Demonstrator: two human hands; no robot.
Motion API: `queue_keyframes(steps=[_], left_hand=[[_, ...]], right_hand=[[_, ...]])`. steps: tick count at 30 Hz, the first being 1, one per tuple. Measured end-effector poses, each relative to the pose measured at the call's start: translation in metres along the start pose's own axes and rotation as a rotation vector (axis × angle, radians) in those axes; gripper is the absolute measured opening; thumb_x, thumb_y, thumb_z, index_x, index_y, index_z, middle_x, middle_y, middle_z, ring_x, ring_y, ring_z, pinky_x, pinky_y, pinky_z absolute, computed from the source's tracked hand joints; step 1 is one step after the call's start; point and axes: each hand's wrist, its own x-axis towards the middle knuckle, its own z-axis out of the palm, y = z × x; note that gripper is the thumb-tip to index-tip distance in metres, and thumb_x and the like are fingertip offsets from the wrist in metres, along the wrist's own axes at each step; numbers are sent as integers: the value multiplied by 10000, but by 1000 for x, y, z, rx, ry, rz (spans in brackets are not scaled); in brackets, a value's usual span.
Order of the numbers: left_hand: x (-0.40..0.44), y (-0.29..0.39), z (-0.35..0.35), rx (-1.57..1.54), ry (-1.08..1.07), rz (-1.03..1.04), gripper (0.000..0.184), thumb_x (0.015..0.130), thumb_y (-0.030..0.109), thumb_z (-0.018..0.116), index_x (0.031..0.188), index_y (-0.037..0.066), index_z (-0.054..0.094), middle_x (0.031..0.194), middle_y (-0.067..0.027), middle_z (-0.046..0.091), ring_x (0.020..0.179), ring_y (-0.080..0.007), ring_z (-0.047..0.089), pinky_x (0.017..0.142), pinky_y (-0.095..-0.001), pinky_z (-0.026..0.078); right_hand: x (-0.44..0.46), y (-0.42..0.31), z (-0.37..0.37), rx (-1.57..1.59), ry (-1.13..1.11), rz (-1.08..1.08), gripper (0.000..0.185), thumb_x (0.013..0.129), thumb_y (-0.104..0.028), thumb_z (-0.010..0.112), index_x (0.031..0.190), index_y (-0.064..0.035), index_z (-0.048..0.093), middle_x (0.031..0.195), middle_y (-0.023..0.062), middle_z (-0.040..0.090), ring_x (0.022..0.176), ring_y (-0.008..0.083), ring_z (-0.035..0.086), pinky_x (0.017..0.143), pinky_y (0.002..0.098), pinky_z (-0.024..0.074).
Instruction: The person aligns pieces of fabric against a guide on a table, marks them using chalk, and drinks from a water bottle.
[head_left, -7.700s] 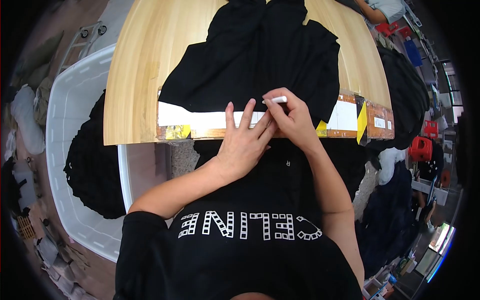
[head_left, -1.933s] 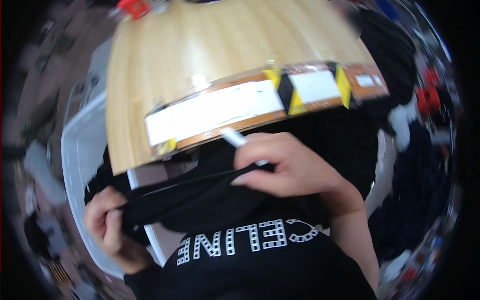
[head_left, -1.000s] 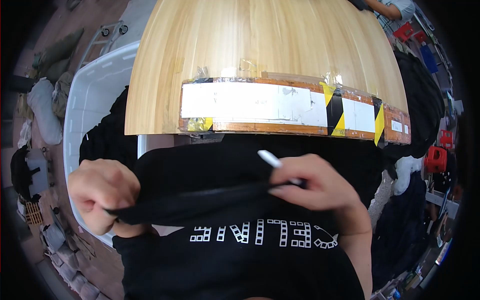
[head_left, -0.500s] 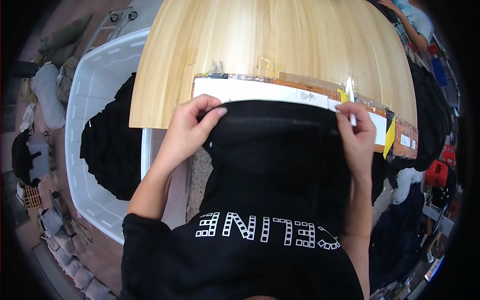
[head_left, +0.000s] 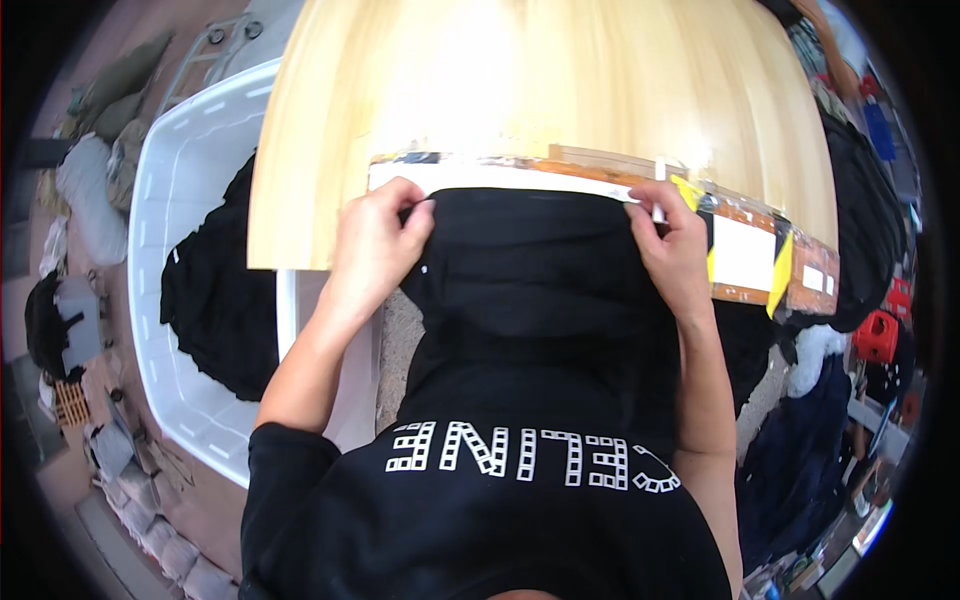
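Note:
Between my two hands a piece of black cloth [head_left: 540, 250] is stretched along its top edge, which lies over a white strip [head_left: 450, 178] at the near edge of the table. My left hand [head_left: 380, 240] pinches the left corner of the cloth between thumb and fingers. At the right corner, my right hand [head_left: 675, 245] pinches the cloth in the same way. A slim white stick [head_left: 659, 180], pen-like, shows at my right hand's fingers; its lower part is hidden. The cloth hangs toward my black shirt, and its lower end merges with it.
The wooden table [head_left: 500, 80] spreads ahead, with tape and a brown taped band [head_left: 810, 275] along its near edge. A white tub [head_left: 190, 140] with black cloth stands at the left. Dark cloth piles and a red stool [head_left: 875, 337] are at the right, with another person's arm [head_left: 840, 55] beyond.
My right hand has moved left with the cloth's corner and the white stick. My left hand has shifted slightly left and the top edge is drawn straighter.

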Motion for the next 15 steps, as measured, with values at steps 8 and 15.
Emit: queue_keyframes(steps=[8, 15], left_hand=[[-12, 68, 59, 65, -132, 770, 352, 676, -9, 620, 1025, 1, 572, 1124, -137, 549, 1044, -291, 508, 906, -426, 377], [-16, 72, 88, 240, -151, 785, 371, 688, 35, 605, 1058, 25, 576, 1225, -86, 530, 1079, -260, 478, 926, -422, 343]], right_hand=[[6, -3, -4, 53, -106, 51, 156, 795, -4, 582, 949, -19, 563, 767, 87, 568, 668, 206, 558, 616, 298, 448], [9, -1, 1, -115, -92, -87, 233, 786, 16, 528, 1013, -26, 554, 829, 159, 602, 769, 331, 599, 680, 389, 472]])
